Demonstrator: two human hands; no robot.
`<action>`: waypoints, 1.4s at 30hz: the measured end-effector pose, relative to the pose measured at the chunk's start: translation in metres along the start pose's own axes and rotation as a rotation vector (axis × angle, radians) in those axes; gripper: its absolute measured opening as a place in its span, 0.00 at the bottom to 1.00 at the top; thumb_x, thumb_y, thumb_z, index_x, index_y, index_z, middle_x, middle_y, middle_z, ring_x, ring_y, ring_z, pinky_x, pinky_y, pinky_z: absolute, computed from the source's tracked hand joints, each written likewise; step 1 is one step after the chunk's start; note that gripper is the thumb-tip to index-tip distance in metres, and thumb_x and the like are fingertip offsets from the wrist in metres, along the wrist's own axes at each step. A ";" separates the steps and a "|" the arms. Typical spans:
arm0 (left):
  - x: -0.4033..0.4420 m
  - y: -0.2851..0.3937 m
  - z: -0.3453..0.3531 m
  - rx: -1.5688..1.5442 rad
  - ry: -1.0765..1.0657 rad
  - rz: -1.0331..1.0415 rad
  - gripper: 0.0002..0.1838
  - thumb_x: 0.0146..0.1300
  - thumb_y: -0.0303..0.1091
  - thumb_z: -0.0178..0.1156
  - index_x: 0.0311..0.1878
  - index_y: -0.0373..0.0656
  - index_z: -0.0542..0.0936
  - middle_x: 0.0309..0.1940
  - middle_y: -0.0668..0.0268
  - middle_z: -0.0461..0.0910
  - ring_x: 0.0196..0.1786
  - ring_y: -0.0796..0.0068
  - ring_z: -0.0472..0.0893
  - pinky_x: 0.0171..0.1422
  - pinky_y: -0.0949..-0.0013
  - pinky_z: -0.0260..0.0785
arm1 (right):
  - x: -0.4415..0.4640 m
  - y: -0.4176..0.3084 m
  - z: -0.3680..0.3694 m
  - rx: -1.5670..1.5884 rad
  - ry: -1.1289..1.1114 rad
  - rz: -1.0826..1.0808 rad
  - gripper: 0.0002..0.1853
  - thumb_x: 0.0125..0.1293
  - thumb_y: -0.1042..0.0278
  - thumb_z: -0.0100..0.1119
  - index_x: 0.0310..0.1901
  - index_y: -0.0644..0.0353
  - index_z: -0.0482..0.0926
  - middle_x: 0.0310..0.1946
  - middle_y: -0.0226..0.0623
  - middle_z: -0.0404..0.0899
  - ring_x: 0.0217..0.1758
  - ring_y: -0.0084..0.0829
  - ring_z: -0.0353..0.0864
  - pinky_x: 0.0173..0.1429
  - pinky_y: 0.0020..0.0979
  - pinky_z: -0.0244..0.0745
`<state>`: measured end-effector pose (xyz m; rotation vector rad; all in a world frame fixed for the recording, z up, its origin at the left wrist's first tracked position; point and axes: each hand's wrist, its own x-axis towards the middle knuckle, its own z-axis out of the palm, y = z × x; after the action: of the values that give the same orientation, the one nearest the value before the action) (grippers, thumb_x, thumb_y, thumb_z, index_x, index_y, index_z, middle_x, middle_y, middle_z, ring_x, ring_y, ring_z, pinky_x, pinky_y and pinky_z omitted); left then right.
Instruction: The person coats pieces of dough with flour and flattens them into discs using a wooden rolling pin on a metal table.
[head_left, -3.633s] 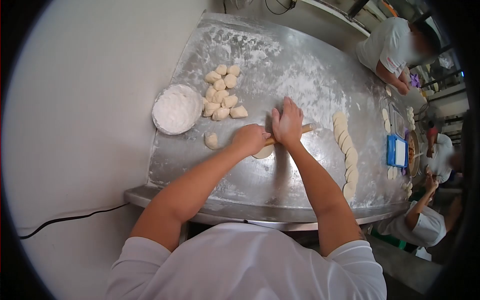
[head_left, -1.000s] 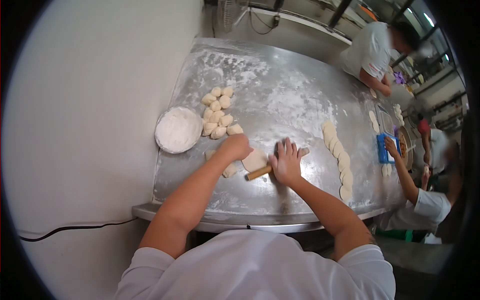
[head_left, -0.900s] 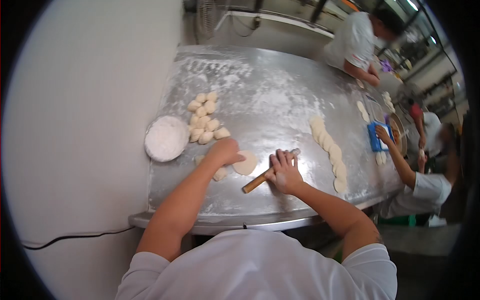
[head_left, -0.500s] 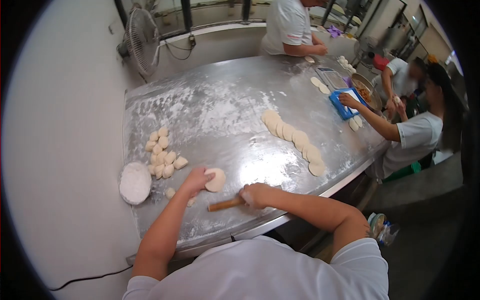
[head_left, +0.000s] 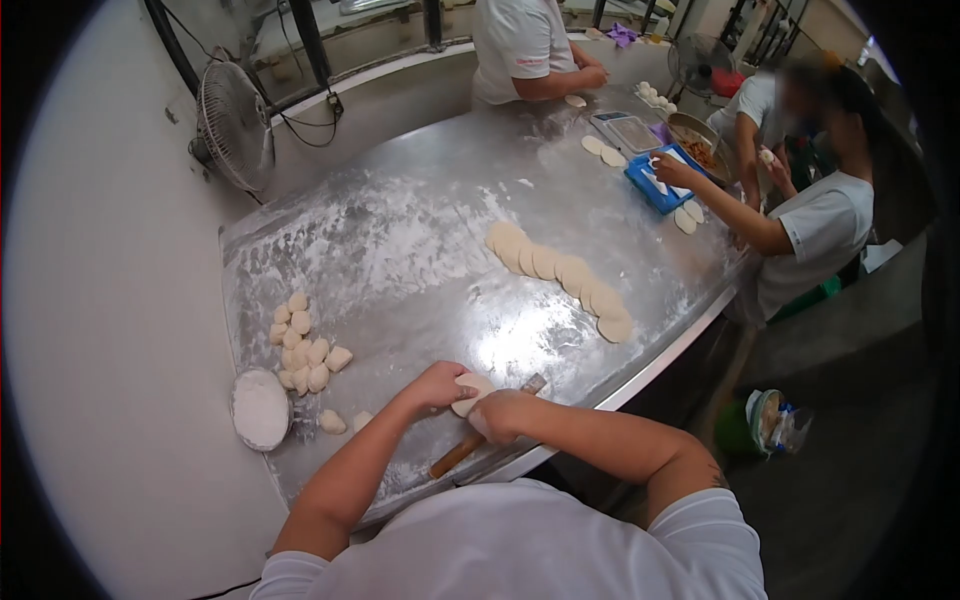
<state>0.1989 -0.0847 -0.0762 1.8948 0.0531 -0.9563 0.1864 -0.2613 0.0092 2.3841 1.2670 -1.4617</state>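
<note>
My left hand (head_left: 440,386) pinches the left edge of a flat round dough wrapper (head_left: 467,404) near the front of the metal table. My right hand (head_left: 498,415) is at the wrapper's right side, over the wooden rolling pin (head_left: 456,455); its fingertips are hidden beneath it. The pin lies slanted on the table, its ends showing on both sides of that hand. Several dough lumps (head_left: 317,377) sit to the left, beside a bowl of white flour (head_left: 262,408). Nearer to me lies another lump (head_left: 332,422). An overlapping row of wrappers (head_left: 560,268) runs across the middle.
Beyond the table (head_left: 400,190) stands a person (head_left: 520,50). Another person (head_left: 825,225) at the right reaches to a blue tray (head_left: 660,180). A pan of filling (head_left: 700,145) is behind it. A fan (head_left: 236,125) stands at the back left.
The view has swung right. The wrapper, lifted by my left hand, has come closer to my right hand. My right hand has gone from flat on the pin to curled beside the wrapper.
</note>
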 end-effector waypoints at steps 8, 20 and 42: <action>-0.004 0.012 -0.003 -0.007 0.030 -0.007 0.16 0.69 0.35 0.74 0.54 0.35 0.89 0.41 0.60 0.91 0.42 0.71 0.86 0.49 0.63 0.79 | 0.002 -0.011 0.007 0.003 0.055 -0.102 0.12 0.64 0.70 0.63 0.44 0.63 0.91 0.48 0.52 0.91 0.54 0.49 0.92 0.57 0.47 0.85; 0.074 0.186 0.063 -0.312 -0.114 0.225 0.31 0.74 0.42 0.72 0.72 0.33 0.77 0.55 0.56 0.89 0.50 0.70 0.88 0.52 0.65 0.81 | -0.008 -0.013 -0.001 -0.034 0.040 -0.060 0.15 0.61 0.71 0.65 0.49 0.62 0.91 0.50 0.52 0.91 0.57 0.50 0.91 0.58 0.47 0.85; -0.161 -0.088 -0.033 0.510 0.468 -0.025 0.35 0.62 0.26 0.73 0.73 0.49 0.73 0.58 0.52 0.78 0.59 0.44 0.83 0.63 0.50 0.76 | -0.004 0.015 -0.029 0.116 0.402 0.038 0.14 0.73 0.64 0.66 0.51 0.67 0.83 0.52 0.57 0.86 0.58 0.55 0.86 0.64 0.49 0.80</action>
<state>0.0703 0.0430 -0.0321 2.5672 0.1186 -0.5505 0.2164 -0.2606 0.0232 2.8669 1.2236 -1.1070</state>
